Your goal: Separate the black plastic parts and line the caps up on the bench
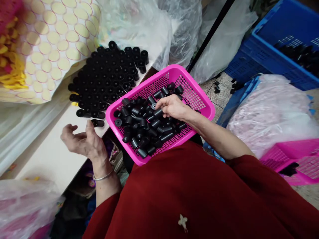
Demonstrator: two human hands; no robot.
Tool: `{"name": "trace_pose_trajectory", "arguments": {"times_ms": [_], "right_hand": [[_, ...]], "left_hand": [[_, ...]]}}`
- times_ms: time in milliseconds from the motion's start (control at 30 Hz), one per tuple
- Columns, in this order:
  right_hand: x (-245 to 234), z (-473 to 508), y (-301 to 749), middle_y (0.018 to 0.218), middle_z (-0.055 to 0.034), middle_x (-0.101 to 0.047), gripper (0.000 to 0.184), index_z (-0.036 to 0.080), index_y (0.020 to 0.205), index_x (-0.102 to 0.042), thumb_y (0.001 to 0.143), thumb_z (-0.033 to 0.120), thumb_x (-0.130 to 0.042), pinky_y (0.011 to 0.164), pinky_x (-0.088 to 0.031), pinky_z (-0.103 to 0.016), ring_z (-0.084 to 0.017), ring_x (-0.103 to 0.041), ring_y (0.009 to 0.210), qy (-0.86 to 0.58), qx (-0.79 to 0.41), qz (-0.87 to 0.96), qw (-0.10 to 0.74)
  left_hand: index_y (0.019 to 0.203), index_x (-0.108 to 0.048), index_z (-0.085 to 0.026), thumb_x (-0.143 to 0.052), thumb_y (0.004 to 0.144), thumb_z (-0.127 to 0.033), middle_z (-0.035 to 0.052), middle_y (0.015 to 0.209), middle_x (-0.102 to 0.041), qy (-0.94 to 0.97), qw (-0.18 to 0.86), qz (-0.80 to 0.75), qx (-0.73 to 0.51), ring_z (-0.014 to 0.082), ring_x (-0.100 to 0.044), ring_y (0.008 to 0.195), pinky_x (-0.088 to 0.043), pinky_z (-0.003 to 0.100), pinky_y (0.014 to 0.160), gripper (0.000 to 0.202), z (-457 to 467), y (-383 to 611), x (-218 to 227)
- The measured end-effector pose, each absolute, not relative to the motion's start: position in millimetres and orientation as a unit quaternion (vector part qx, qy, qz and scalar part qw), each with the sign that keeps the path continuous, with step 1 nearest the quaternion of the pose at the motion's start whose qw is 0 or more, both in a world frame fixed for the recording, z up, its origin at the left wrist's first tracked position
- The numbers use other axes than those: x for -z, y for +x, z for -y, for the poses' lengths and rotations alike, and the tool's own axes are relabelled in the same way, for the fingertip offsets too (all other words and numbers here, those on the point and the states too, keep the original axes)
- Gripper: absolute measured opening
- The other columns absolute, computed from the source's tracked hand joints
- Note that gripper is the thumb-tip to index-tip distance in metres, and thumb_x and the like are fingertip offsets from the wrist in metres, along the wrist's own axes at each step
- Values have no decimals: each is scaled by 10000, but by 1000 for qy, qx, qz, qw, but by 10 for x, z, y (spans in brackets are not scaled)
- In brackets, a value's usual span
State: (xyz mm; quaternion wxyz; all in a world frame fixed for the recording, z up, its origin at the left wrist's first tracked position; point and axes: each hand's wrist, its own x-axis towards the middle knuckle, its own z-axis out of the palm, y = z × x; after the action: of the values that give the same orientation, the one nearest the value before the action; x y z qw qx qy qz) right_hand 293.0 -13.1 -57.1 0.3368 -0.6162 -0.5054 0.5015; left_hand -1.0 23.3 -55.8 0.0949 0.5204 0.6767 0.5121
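My right hand (173,107) reaches into a pink plastic basket (142,162), its fingers pinched at the ringed grey end of a short black plastic cylinder (151,100). Many similar loose cylinders (143,123) lie jumbled around it in the basket. My left hand (83,142) is over the pale table, palm turned up, fingers apart and holding nothing. Close to its thumb lies a single black cylinder (98,123) on its side. Beyond it, a dense group of black cylinders (104,74) stands on the table, mostly upright, with a few tipped over at the edges.
The basket adjoins the edge of the pale table (47,146). A dotted sheet (59,36) and clear plastic bags (139,26) lie behind. At right are a blue crate (264,39) with black pieces, a stuffed plastic bag (274,113) and another pink basket (281,151).
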Motion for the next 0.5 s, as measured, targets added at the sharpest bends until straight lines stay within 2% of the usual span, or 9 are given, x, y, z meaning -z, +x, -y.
{"name": "trace_pose_trajectory", "arguments": {"times_ms": [67,133,167,233,300,367,500], "right_hand": [[558,162,2977,647,-17,-623,344,126,793,-719,621,59,-428,631,-440,-272,-135,-568,630,-626,-401,606,284],[546,193,3018,774,-45,-660,383,143,830,-739,659,51,-409,698,-423,-290,-155,-578,738,-615,-330,684,214],[543,209,3036,811,-52,-661,411,148,866,-746,672,45,-399,704,-413,-292,-159,-575,759,-603,-316,708,187],[548,245,3066,831,-53,-649,443,149,921,-750,693,39,-387,687,-399,-284,-149,-563,750,-575,-323,733,168],[564,292,3093,812,-40,-631,427,145,923,-748,722,50,-384,660,-400,-264,-125,-550,703,-562,-355,720,200],[584,353,3117,795,-22,-625,399,141,913,-740,738,71,-388,611,-408,-241,-93,-534,621,-569,-410,662,266],[592,479,3157,657,5,-609,349,117,935,-711,693,102,-461,484,-403,-215,-74,-516,478,-578,-536,450,420]], "left_hand": [[914,-650,-161,-786,714,-314,9,869,-614,643,69,-606,-463,107,-457,620,-367,299,624,287,-168,110,475],[896,-685,-199,-720,772,-276,29,852,-661,782,106,-497,-361,163,-518,707,-399,344,718,150,-98,291,411],[925,-695,-219,-682,791,-237,42,900,-686,839,129,-436,-300,193,-540,780,-404,367,769,137,-73,390,389],[1027,-692,-246,-591,808,-150,66,1081,-700,912,161,-337,-171,242,-544,915,-396,408,816,260,-57,570,362],[1099,-675,-252,-512,799,-91,83,1216,-668,942,160,-289,-57,286,-521,1006,-387,433,794,378,-81,694,346],[1115,-668,-244,-483,784,-80,104,1245,-651,952,138,-273,18,318,-504,1049,-379,447,767,413,-125,760,328],[1104,-656,-225,-508,772,-114,132,1266,-621,960,115,-254,27,346,-484,1098,-369,475,786,380,-158,864,257]]}}
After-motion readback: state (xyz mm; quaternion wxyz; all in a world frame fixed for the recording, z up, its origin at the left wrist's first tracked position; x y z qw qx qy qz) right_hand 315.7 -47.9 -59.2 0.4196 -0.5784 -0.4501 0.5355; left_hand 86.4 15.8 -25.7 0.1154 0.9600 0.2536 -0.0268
